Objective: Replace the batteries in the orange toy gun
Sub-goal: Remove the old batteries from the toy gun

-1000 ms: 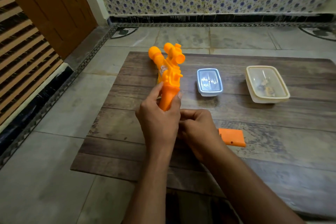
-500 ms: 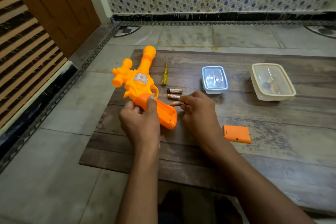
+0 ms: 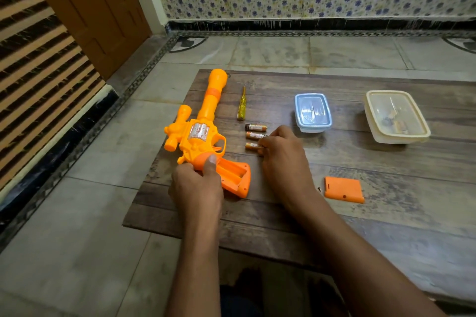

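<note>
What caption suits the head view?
Left hand holds the orange toy gun; right hand reaches the batteries.

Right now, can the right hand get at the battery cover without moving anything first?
Probably yes. The battery cover lies alone on the table, just right of the right hand, nothing between them. That hand's fingers are at the batteries.

Two bare forearms were seen entering from the bottom edge, no sleeves visible up to the frame edge. Left hand [image 3: 197, 188] and right hand [image 3: 280, 159] were both bare: no gloves, rings, watch or bands could be made out. Short, trimmed nail was noted on the left thumb [image 3: 212, 161]. Right fingertips were hidden behind the knuckles. Dark clothing was glimpsed low between the arms, too dim for detail.
</note>
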Tool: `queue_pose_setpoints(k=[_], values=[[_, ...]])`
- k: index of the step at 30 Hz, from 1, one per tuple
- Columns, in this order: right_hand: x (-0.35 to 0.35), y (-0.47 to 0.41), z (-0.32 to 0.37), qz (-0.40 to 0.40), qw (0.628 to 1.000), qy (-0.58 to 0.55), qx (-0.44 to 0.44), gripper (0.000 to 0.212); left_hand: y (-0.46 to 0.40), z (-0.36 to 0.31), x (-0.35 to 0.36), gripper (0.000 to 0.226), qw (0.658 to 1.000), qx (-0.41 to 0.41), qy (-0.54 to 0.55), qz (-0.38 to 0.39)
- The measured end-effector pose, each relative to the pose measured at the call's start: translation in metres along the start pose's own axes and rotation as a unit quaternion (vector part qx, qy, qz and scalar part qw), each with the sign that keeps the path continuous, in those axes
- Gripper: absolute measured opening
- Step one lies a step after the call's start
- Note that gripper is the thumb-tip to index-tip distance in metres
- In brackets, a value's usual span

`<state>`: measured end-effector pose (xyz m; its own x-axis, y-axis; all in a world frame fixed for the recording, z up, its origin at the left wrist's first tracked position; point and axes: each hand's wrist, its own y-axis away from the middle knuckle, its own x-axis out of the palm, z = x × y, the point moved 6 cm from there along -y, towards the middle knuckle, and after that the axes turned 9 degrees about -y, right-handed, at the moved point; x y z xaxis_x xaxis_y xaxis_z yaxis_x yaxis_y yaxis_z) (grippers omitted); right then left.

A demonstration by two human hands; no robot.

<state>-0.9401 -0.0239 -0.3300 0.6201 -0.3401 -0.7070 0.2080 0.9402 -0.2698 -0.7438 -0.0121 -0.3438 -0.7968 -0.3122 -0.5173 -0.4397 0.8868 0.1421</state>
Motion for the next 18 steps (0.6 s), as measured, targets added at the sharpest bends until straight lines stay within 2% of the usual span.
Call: queue_pose_setpoints(k=[6,11,13,16,18], values=[[0.001,-0.002,-0.001,-0.008,1.0,-0.007,-0.007,0.011,0.0,-0.005,-0.01,0.043,0.996,0.032,-0.077,-0.025],[-0.001,-0.001,-0.003,-0.011,0.999,-0.048,0.014,0.011,0.007,-0.011,-0.016,0.044,0.994,0.037,-0.085,-0.051],[-0.008,0.0,0.001,-0.018,0.999,-0.038,-0.003,0.011,0.015,-0.02,-0.024,0.041,0.991,0.039,-0.095,-0.08],[-0.027,0.0,-0.001,-0.058,0.997,-0.045,-0.013,0.014,0.022,-0.034,-0.03,0.029,0.98,0.089,-0.111,-0.139],[-0.042,-0.001,-0.006,-0.097,0.993,-0.065,-0.024,0.013,0.024,-0.042,-0.025,0.026,0.976,0.128,-0.094,-0.151]])
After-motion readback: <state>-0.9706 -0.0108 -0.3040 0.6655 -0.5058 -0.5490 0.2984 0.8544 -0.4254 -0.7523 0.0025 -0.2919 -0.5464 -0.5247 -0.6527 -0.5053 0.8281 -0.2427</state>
